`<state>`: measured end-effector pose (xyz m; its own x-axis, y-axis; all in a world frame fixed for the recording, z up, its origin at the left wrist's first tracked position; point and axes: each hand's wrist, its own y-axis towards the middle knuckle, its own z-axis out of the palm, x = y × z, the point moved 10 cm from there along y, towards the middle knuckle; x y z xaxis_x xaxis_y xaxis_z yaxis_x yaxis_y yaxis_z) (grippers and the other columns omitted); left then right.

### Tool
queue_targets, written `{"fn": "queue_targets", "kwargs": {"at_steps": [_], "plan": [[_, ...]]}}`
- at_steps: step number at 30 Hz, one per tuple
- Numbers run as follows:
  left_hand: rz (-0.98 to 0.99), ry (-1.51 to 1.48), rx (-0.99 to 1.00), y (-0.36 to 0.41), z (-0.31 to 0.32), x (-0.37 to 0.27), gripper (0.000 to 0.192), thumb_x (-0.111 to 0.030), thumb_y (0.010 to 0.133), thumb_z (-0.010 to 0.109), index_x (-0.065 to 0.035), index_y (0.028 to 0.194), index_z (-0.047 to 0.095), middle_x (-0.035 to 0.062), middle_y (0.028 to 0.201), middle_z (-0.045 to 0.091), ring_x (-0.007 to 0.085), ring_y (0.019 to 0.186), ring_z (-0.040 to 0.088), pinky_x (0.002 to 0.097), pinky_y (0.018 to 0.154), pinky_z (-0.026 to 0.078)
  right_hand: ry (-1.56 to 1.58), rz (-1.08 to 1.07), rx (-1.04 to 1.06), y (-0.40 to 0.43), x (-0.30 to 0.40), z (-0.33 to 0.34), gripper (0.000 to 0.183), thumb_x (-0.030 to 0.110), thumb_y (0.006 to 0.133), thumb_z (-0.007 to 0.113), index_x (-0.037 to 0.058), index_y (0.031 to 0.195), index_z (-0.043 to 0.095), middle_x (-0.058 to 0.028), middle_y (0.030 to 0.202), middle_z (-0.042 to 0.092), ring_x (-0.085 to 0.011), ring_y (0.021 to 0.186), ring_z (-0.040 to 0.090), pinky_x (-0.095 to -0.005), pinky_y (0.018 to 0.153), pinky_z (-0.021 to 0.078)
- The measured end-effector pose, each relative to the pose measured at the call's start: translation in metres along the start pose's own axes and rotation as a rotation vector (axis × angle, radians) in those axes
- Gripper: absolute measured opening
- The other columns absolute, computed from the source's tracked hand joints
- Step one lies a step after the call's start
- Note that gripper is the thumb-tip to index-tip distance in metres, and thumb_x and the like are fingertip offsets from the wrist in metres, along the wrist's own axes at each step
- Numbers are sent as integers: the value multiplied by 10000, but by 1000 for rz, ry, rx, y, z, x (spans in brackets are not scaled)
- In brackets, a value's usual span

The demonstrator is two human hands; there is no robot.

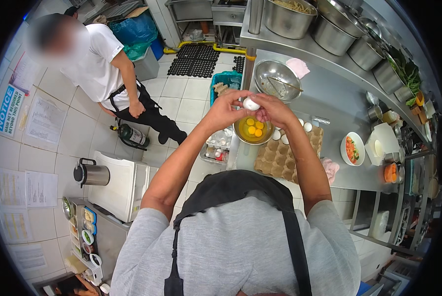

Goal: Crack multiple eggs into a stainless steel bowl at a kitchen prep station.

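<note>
A white egg (251,104) is held between the fingers of my left hand (226,110) and my right hand (274,111). Whether its shell is cracked cannot be told. Just below the hands stands a metal bowl (239,136) with several raw eggs, their yolks whole and yellow. A cardboard egg tray (280,159) lies beside the bowl, partly hidden by my right forearm, with several white eggs (307,127) at its far side and mostly bare cups nearer me. Beyond the hands, a larger metal bowl (261,72) holds a whisk-like utensil.
A co-worker in a white shirt (102,55) stands at the left. Pots (289,22) line the shelf over the steel counter (317,88). A white bowl of chopped vegetables (358,138) and pink cloths (330,170) lie at right. Below the counter's left edge is a bin with eggshells (221,138).
</note>
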<state>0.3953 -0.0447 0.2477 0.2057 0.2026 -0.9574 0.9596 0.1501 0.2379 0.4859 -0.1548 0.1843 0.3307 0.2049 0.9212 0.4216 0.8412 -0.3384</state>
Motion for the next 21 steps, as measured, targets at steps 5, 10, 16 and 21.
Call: {"fn": "queue_targets", "kwargs": {"at_steps": [5, 10, 16, 21], "plan": [[-182, -199, 136, 0, 20, 13, 415, 5, 935, 709, 26, 1345, 649, 56, 1142, 737, 82, 946, 706, 222, 821, 551, -118, 33, -65, -15, -3, -1, 436, 491, 1061, 616, 68, 1163, 634, -26, 835, 696, -65, 596, 599, -204, 567, 483], [-250, -191, 76, -5, 24, 30, 378, 16, 903, 692, 36, 1280, 687, 50, 1099, 753, 66, 885, 695, 219, 809, 553, -358, -11, -159, -31, 3, -1, 452, 457, 1050, 632, 50, 1245, 613, -45, 961, 708, -91, 699, 659, -228, 631, 512], [-246, -127, -96, 1, 19, 68, 331, -22, 820, 743, 13, 1148, 736, 56, 1070, 758, 133, 905, 700, 277, 860, 567, -499, -309, -206, -22, -11, -4, 462, 101, 932, 708, 32, 1354, 533, -65, 1103, 668, -101, 893, 658, -256, 774, 540], [-236, 151, -129, 2, 22, 77, 334, -69, 834, 772, 13, 1154, 723, 80, 1075, 752, 138, 967, 704, 284, 881, 561, -440, -379, -338, -23, -23, -8, 436, -8, 894, 683, 24, 1307, 545, -61, 1128, 665, -98, 882, 646, -267, 784, 547]]}}
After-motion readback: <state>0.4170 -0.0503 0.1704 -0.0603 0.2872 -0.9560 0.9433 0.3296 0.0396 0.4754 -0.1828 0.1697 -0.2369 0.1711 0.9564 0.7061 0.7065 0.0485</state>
